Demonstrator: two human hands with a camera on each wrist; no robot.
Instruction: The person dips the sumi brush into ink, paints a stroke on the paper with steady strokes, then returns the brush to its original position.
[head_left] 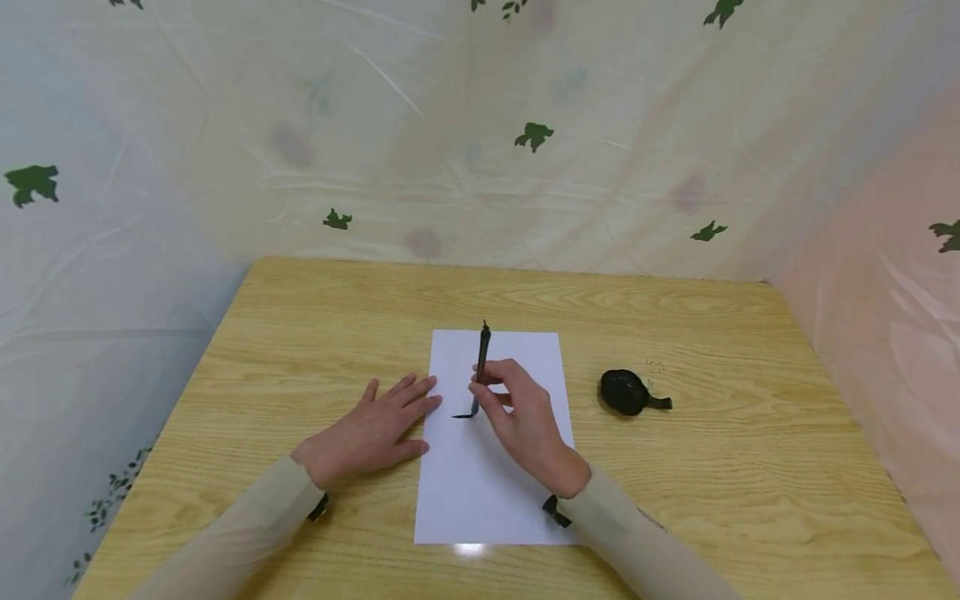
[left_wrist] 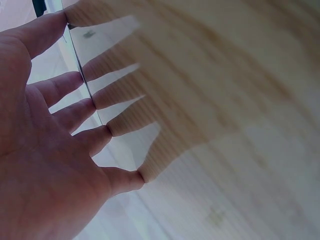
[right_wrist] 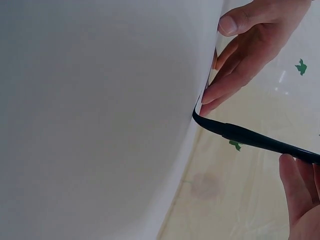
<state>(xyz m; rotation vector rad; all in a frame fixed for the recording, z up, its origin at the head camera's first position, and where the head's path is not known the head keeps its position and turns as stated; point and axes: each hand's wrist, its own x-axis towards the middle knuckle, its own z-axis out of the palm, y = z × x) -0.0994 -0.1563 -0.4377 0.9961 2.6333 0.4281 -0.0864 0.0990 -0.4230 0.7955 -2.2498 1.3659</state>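
Observation:
My right hand (head_left: 528, 425) pinches a dark writing brush (head_left: 483, 354) between thumb and fingers, its handle nearly upright. Below it lies a white sheet of paper (head_left: 480, 504), where the brush tip meets the end of a short black stroke (head_left: 461, 416). In the right wrist view the bristles of the brush (right_wrist: 215, 126) bend against the paper. Flat on the table, with fingers spread, my left hand (head_left: 371, 433) rests at the paper's left edge, fingertips right at the sheet. The left wrist view shows the palm of this hand (left_wrist: 55, 145) and its straight fingers.
A small black dish (head_left: 624, 392) with a short handle stands to the right of the paper, dark inside. Everything sits on a wood-grain table (head_left: 712, 500). Pale curtains (head_left: 420, 167) with green bird shapes hang behind and at both sides.

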